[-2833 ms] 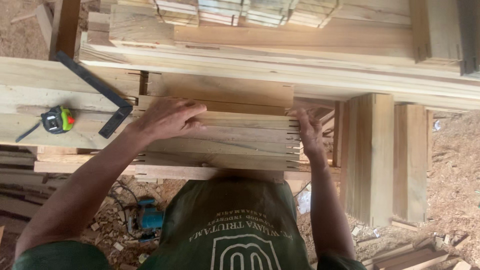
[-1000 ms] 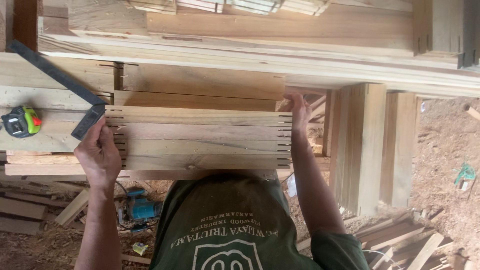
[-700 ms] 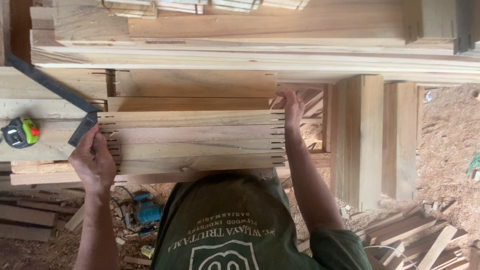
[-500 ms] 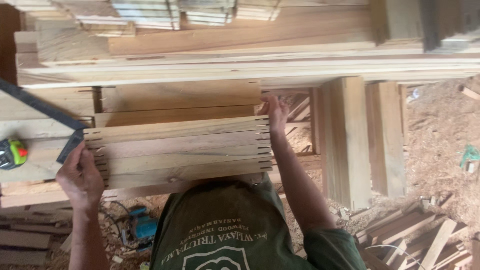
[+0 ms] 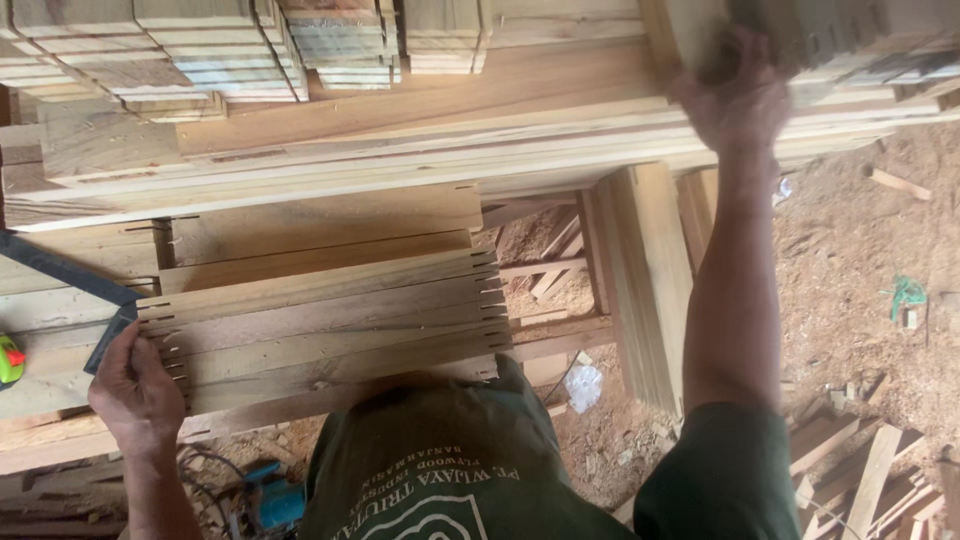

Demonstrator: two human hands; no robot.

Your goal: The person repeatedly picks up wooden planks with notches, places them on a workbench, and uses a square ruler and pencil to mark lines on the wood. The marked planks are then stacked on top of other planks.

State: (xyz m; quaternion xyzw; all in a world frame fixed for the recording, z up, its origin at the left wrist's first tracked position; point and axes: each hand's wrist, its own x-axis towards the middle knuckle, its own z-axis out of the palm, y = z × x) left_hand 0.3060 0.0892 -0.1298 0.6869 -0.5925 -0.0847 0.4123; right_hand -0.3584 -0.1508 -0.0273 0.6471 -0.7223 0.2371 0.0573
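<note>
We see a stack of notched boards lying flat at the centre-left of the frame, across the bench. The left hand sits at the stack's left end, fingers curled against the notched ends, closed on them. The right hand reaches to the upper right and grips the end of another board bundle; motion blur hides the exact finger hold.

To do this well, we judge the left hand should keep the stack's ends flush and pressed square while the right draws the bundle level, not tilted.

At the left edge: a metal square and a green tape measure. A blue power tool lies on the floor, lower left. No packages or signs show, apart from pale print on the person's dark green shirt.
</note>
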